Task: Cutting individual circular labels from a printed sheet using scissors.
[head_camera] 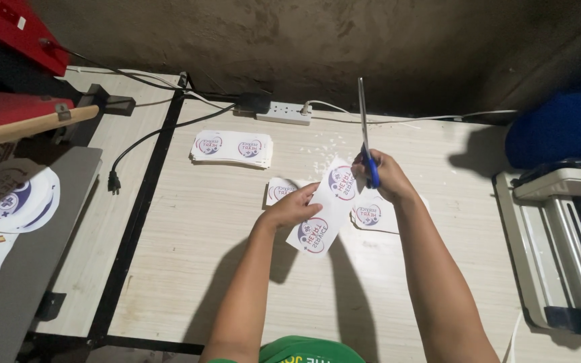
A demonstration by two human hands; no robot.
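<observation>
Your left hand [295, 207] pinches the printed paper strip [323, 206] at its left edge, fingers closed on it, holding it up over the tabletop [237, 269] at the centre of the frame. Your right hand [379, 176] is closed around the blue handles of the scissors [364, 128], blades pointing up and looking nearly shut. Keep the strip taut and level, and cut in the white gap between the two round prints, well off the coloured edges. Cut pieces [375, 216] lie just right of the strip, a stack of sheets [231, 148] above left.
</observation>
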